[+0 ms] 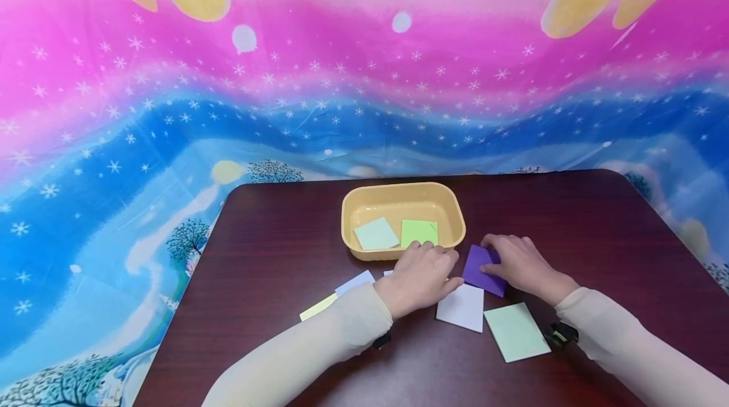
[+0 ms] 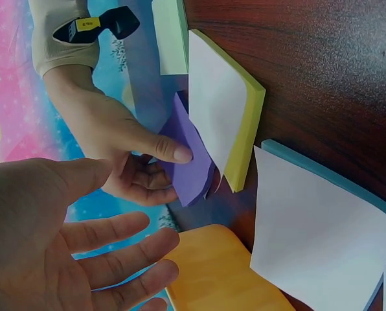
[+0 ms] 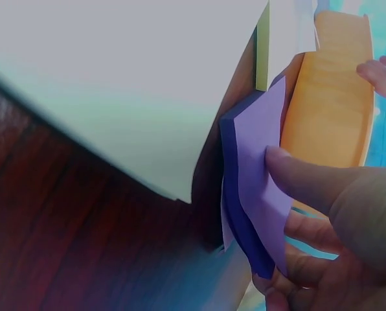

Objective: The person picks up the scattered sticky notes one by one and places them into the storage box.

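My right hand (image 1: 526, 268) pinches a purple sticky-note pad (image 1: 477, 268) between thumb and fingers, just right of the yellow plastic bin (image 1: 364, 255). In the right wrist view the thumb lies on the purple pad's top sheet (image 3: 261, 155), which lifts from the sheets below. My left hand (image 1: 423, 277) is held over the table by the bin's front edge. Its fingers are spread and hold nothing in the left wrist view. Inside the bin lie a pale green pad (image 1: 376, 234) and a bright green pad (image 1: 419, 231).
A white-topped pad with yellow edges (image 2: 222, 103) lies beside the purple one. Nearer the right sleeve is a pale green pad (image 1: 517, 332). Left of the left hand, a bluish-white pad (image 1: 354, 281) and a yellow pad (image 1: 317, 307) are partly hidden by the sleeve. A patterned cloth (image 1: 319, 90) hangs behind the table.
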`<action>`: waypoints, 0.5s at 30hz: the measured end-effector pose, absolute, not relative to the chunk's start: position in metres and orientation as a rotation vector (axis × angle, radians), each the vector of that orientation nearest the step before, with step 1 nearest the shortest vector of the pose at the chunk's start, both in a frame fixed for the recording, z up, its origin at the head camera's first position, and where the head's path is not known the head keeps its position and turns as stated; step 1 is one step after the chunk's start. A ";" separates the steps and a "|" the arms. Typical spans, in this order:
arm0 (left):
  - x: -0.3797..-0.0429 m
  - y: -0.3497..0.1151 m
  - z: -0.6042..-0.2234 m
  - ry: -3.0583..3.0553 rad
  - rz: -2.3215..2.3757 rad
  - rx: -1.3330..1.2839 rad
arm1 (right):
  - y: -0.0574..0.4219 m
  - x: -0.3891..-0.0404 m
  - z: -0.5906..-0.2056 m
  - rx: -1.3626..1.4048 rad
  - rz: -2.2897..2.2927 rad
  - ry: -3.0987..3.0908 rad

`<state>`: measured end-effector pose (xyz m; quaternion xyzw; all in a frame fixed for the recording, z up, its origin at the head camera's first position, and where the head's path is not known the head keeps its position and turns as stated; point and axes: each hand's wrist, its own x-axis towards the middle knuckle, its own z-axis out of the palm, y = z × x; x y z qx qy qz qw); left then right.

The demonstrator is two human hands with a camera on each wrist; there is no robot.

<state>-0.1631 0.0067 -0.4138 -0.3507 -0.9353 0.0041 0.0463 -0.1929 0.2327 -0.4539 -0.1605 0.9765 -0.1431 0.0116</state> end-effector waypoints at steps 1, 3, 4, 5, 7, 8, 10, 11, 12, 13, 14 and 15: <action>-0.163 0.007 -0.414 -2.855 0.013 -1.070 | 0.233 -0.193 -0.454 -0.508 -0.454 3.047; -0.163 0.007 -0.414 -2.860 0.010 -1.068 | 0.233 -0.194 -0.454 -0.515 -0.470 3.045; -0.163 0.007 -0.414 -2.861 0.008 -1.068 | 0.234 -0.194 -0.454 -0.513 -0.478 3.043; -0.163 0.007 -0.414 -2.862 0.004 -1.069 | 0.234 -0.194 -0.454 -0.508 -0.485 3.041; -0.164 0.007 -0.414 -2.863 -0.002 -1.070 | 0.233 -0.195 -0.453 -0.487 -0.501 3.029; -0.164 0.007 -0.414 -2.863 -0.007 -1.071 | 0.233 -0.195 -0.452 -0.479 -0.507 3.023; -0.164 0.007 -0.414 -2.862 -0.015 -1.074 | 0.233 -0.195 -0.450 -0.468 -0.523 3.013; -0.164 0.007 -0.413 -2.861 -0.020 -1.075 | 0.233 -0.195 -0.450 -0.466 -0.531 3.009; -0.164 0.007 -0.413 -2.861 -0.026 -1.076 | 0.233 -0.195 -0.449 -0.465 -0.539 3.005; -0.164 0.008 -0.413 -2.860 -0.032 -1.078 | 0.234 -0.195 -0.448 -0.466 -0.546 3.002; -0.164 0.008 -0.413 -2.860 -0.033 -1.079 | 0.234 -0.195 -0.447 -0.465 -0.555 2.999; -0.164 0.008 -0.413 -2.861 -0.035 -1.080 | 0.234 -0.195 -0.446 -0.465 -0.559 3.000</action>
